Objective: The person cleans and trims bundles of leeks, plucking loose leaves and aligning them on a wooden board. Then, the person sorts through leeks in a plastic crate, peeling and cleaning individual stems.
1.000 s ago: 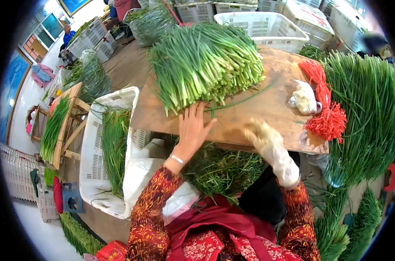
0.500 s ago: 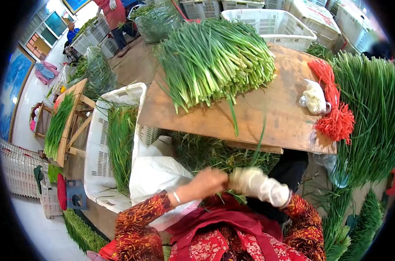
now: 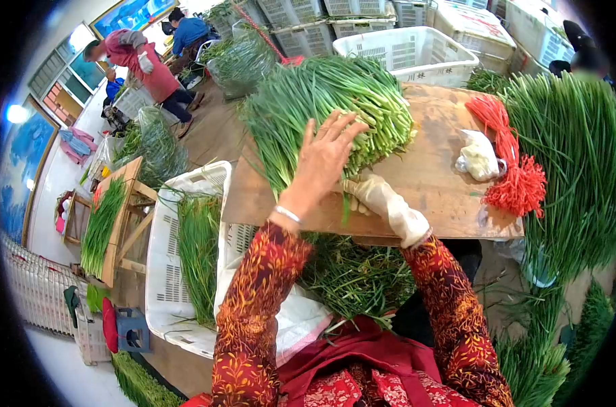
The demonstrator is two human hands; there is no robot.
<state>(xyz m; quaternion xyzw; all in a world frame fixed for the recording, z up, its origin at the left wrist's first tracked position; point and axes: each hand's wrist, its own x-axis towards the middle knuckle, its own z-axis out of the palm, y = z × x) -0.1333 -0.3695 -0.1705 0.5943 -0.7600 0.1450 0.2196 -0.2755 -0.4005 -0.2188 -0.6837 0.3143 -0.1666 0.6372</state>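
Now, scene: a pile of chives (image 3: 325,108) is laid on a wooden board (image 3: 437,176), cut ends toward the person.
Left hand (image 3: 323,159): bare, fingers spread, palm down; it is laid open on the near end of the chives, nothing gripped.
Right hand (image 3: 374,193): gloved in white; it is set at the cut ends of the chives, just under the left hand, partly hidden by it. Whether the fingers are closed on any stalks cannot be told.
Chives: heaped across the far left part of the board, leaves pointing away, pale ends at the board's middle.
Board, right side: a crumpled white glove (image 3: 479,156) is seen beside a bunch of red ties (image 3: 515,169); both are well apart from the hands.
Right of board: a large heap of long greens (image 3: 572,156) is hung over the edge.
Left of board: a white crate (image 3: 162,271) with greens inside.
Below board: loose trimmings (image 3: 352,275) are piled near the person's lap.
Behind board: white crates (image 3: 410,47) are stacked.
Background, upper left: another person (image 3: 142,68) in red is seen bent over bagged greens.
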